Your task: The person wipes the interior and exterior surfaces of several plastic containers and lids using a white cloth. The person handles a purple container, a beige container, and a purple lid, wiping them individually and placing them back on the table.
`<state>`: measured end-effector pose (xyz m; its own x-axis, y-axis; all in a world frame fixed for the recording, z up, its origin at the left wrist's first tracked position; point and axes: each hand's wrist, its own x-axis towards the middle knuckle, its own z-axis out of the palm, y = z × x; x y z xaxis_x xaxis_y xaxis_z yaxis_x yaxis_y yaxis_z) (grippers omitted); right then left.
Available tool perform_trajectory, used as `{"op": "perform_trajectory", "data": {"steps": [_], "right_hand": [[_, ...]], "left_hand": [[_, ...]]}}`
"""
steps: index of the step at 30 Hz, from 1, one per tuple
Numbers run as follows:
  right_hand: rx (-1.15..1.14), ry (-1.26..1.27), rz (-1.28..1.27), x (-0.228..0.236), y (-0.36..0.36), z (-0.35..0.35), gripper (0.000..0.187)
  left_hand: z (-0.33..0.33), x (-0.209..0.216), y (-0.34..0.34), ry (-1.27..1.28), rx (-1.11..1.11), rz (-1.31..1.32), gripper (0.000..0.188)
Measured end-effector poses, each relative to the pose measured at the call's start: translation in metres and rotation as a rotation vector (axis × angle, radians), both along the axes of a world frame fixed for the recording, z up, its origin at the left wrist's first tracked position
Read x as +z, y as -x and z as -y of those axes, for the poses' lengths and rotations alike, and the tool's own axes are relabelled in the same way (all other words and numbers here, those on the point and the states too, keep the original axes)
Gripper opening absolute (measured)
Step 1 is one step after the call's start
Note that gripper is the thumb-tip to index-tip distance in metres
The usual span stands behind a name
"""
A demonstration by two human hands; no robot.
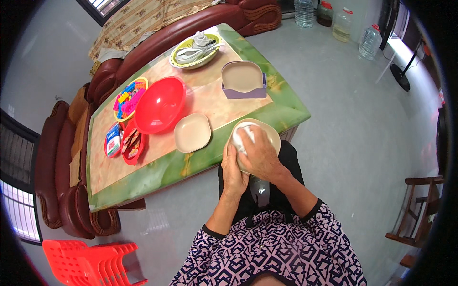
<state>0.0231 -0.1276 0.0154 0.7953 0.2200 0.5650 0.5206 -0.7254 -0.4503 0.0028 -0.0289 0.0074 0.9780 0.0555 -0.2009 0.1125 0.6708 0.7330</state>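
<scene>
A beige plate point(272, 137) is held over my lap at the table's near edge. My left hand point(234, 169) grips its left side, thumb up along the rim. Pressed against the plate's inner face is a white cloth or tissue point(237, 138), bunched under the fingers of my right hand point(259, 152). A second beige plate point(192, 132), square with rounded corners, lies on the table just left of my hands. Farther off, more beige plates point(242, 76) stand upright in a purple holder point(244, 94).
On the green-edged table point(171, 169) are a large red bowl point(160, 105), a basket of colourful blocks point(130, 98), red dishes with packets point(133, 148) and a yellow-green bowl point(195, 51) holding white items. Red stools point(95, 262) stand lower left; a brown sofa point(59, 167) lines the left.
</scene>
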Motion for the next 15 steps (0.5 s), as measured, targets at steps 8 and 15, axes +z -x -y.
{"op": "perform_trajectory", "data": {"steps": [8, 15], "right_hand": [[0.511, -0.013, -0.109, -0.014, 0.024, 0.023, 0.038], [-0.133, 0.281, 0.1, 0.004, -0.003, 0.018, 0.02]], "left_hand": [[-0.023, -0.003, 0.0, -0.05, 0.029, -0.012, 0.04], [-0.008, 0.0, 0.0, -0.197, 0.063, 0.106, 0.04]]}}
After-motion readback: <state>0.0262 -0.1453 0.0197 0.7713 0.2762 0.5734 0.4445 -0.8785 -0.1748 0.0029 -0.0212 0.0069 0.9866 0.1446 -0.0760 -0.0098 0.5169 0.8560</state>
